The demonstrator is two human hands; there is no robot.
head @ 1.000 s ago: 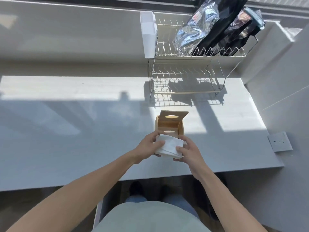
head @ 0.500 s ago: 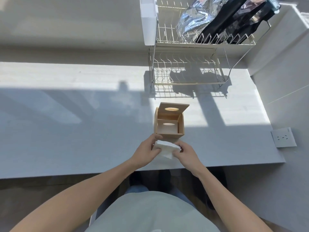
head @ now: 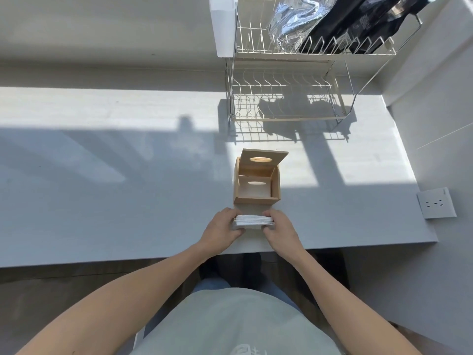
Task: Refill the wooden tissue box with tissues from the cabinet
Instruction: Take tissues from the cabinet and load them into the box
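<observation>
The wooden tissue box [head: 256, 199] stands on the white counter [head: 128, 201] with its slotted lid [head: 263, 157] tipped up at the back, and its inside looks empty. Just in front of the box a flat white stack of tissues [head: 254, 220] lies level near the counter. My left hand [head: 222, 230] grips its left end and my right hand [head: 280, 230] grips its right end. The stack is apart from the box, a little nearer to me.
A two-tier wire dish rack [head: 289, 98] stands behind the box, with a foil bag [head: 294, 19] and dark packets [head: 363, 21] on top. A wall socket [head: 436, 203] is on the right wall. The counter's front edge [head: 332, 245] runs just below my hands.
The tissue stack has come down from tilted over the box's front to lying level between both hands, in front of the box. The camera view has dipped downward.
</observation>
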